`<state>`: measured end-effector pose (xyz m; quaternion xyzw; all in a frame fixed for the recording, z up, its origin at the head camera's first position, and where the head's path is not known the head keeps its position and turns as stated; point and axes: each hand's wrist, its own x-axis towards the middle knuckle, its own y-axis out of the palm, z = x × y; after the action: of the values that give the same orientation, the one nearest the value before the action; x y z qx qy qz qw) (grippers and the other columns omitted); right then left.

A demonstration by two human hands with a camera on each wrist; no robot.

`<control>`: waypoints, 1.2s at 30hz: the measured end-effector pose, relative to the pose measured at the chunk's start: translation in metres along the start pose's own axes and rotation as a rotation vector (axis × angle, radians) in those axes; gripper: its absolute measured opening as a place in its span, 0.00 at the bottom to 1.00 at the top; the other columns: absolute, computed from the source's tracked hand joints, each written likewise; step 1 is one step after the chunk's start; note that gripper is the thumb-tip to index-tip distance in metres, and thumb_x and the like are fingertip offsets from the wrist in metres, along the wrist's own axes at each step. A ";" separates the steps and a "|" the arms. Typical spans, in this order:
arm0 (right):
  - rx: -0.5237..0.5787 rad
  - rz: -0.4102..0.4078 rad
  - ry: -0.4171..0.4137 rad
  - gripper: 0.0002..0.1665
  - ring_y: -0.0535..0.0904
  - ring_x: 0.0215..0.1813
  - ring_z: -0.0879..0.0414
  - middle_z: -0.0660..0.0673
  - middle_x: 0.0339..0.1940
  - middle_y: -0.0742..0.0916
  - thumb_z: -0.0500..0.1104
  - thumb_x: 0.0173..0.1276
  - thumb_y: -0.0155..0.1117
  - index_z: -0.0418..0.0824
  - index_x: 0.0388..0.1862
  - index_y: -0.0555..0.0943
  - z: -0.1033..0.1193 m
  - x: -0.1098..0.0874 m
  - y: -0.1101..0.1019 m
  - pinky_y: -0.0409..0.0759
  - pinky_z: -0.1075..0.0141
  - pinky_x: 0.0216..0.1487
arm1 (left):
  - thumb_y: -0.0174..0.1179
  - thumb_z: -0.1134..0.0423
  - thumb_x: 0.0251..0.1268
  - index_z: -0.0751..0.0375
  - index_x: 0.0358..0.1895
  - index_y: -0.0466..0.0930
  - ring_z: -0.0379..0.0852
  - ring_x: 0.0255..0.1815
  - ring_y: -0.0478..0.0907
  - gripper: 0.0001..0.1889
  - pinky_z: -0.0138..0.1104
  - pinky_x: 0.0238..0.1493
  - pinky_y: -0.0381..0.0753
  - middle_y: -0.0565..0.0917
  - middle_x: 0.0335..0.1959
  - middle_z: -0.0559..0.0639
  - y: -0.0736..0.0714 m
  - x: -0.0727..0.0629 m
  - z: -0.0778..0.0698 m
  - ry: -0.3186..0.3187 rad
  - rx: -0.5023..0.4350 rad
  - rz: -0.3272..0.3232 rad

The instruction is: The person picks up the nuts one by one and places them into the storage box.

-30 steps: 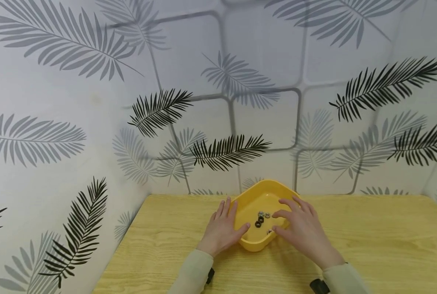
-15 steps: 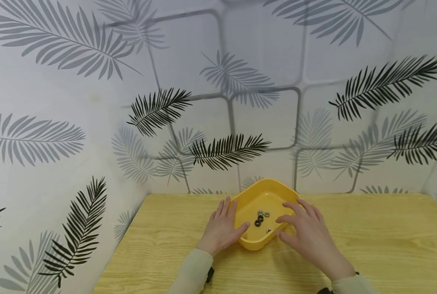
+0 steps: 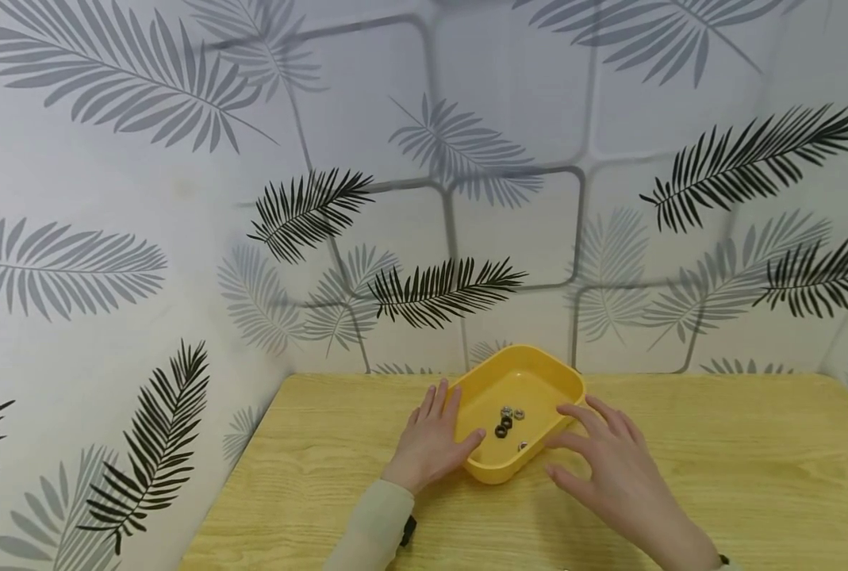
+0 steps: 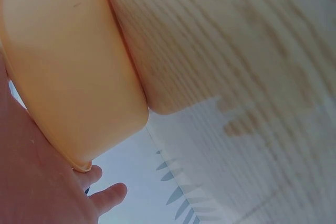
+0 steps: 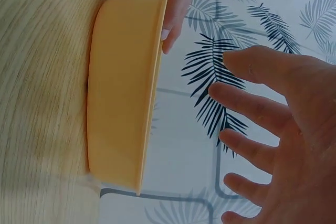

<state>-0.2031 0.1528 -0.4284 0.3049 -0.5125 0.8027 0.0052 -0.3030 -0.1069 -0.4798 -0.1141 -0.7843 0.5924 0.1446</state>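
A yellow plastic bin (image 3: 488,473) with rounded corners sits on the table. Inside lie several small hex nuts (image 3: 507,423), some silver and some dark. My left hand (image 3: 429,446) rests against the bin's left rim with fingers fairly straight, its thumb over the near part of the rim. In the left wrist view that hand (image 4: 42,177) lies along the rim of the bin (image 4: 79,72). To the right of the bin, my right hand (image 3: 612,468) hovers with fingers spread and slightly bent. The right wrist view shows a gap between this hand (image 5: 278,135) and the bin wall (image 5: 123,93).
The wood-grain table (image 3: 738,468) extends on both sides of the bin. Right behind its far edge stands a wall (image 3: 645,262) covered with a leaf pattern. Another patterned wall (image 3: 74,357) runs along the left.
My right hand has drawn back from over the bin toward the right and nearer to me. The left hand and the bin have stayed put.
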 end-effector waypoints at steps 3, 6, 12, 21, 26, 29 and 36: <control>0.013 0.019 0.017 0.10 0.62 0.69 0.35 0.43 0.61 0.80 0.51 0.55 0.77 0.56 0.36 0.87 -0.001 -0.005 -0.005 0.57 0.33 0.62 | 0.40 0.29 0.70 0.54 0.80 0.47 0.54 0.79 0.42 0.45 0.54 0.72 0.54 0.45 0.80 0.55 0.000 -0.001 0.000 0.004 -0.004 -0.002; 0.031 0.053 0.040 0.10 0.61 0.69 0.35 0.43 0.61 0.79 0.51 0.56 0.77 0.58 0.37 0.86 -0.003 -0.011 -0.009 0.56 0.33 0.62 | 0.40 0.30 0.70 0.55 0.80 0.48 0.55 0.79 0.42 0.45 0.55 0.71 0.54 0.45 0.80 0.56 -0.001 -0.001 0.000 0.009 -0.002 -0.006; 0.040 0.109 0.051 0.12 0.63 0.68 0.34 0.46 0.61 0.79 0.53 0.53 0.78 0.61 0.37 0.86 -0.005 -0.025 -0.007 0.58 0.33 0.61 | 0.41 0.30 0.70 0.55 0.80 0.48 0.55 0.79 0.42 0.44 0.55 0.71 0.55 0.45 0.80 0.56 -0.002 -0.001 -0.001 0.010 -0.003 -0.008; 0.007 0.097 -0.012 0.16 0.68 0.66 0.36 0.48 0.59 0.81 0.54 0.46 0.82 0.62 0.35 0.86 -0.008 -0.041 0.003 0.64 0.35 0.57 | 0.40 0.30 0.70 0.55 0.80 0.48 0.54 0.79 0.41 0.44 0.55 0.71 0.54 0.44 0.80 0.55 -0.001 -0.001 -0.001 0.010 0.000 -0.006; 0.014 0.150 0.021 0.17 0.67 0.67 0.37 0.50 0.60 0.80 0.56 0.45 0.81 0.63 0.35 0.85 -0.009 -0.047 0.006 0.64 0.33 0.57 | 0.40 0.30 0.70 0.55 0.80 0.48 0.54 0.79 0.41 0.44 0.54 0.72 0.54 0.44 0.80 0.55 0.000 -0.001 0.000 0.008 0.000 -0.008; 0.030 0.167 0.011 0.17 0.67 0.66 0.36 0.49 0.59 0.80 0.56 0.45 0.81 0.63 0.34 0.85 -0.011 -0.052 0.010 0.64 0.33 0.57 | 0.41 0.30 0.70 0.55 0.80 0.48 0.54 0.79 0.41 0.44 0.55 0.72 0.54 0.44 0.80 0.55 0.001 0.000 0.000 0.009 0.000 -0.010; 0.093 0.325 0.024 0.16 0.66 0.66 0.31 0.45 0.59 0.79 0.57 0.46 0.80 0.64 0.35 0.85 -0.015 -0.057 0.021 0.60 0.27 0.56 | 0.41 0.30 0.70 0.55 0.80 0.48 0.54 0.79 0.41 0.44 0.55 0.71 0.54 0.45 0.80 0.55 0.001 -0.001 0.000 0.009 0.000 -0.008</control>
<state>-0.1701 0.1725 -0.4781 0.2083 -0.5174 0.8193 -0.1328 -0.3021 -0.1067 -0.4807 -0.1134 -0.7842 0.5912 0.1505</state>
